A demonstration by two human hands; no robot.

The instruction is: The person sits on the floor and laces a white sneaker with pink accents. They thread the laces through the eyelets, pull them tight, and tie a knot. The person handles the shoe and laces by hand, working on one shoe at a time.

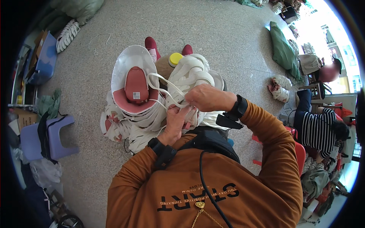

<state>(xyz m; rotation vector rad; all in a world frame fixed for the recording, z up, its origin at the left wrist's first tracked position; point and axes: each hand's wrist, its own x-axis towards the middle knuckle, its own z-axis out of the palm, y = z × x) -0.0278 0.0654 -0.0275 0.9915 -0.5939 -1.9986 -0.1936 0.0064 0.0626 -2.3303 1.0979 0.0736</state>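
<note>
My left hand [175, 123] and my right hand [211, 98] meet over my lap, fingers pinched together around a white cord [167, 92]. The cord loops out to the left from between them. Under and beyond my hands lies a bundle of white strappy shoe uppers [194, 70]. To the left stands a nested stack of white shoe uppers [122, 62], open end up. Inside it sits a red sole-shaped piece [135, 80] with a small white label. Where the cord passes behind my fingers is hidden.
A jar with a yellow lid [175, 59] stands between the stack and the bundle. At left are a purple stool [62, 131] and a blue bin [45, 60]. A red chair [299, 155] is close on my right. Beyond it, a person in stripes [317, 125] bends over.
</note>
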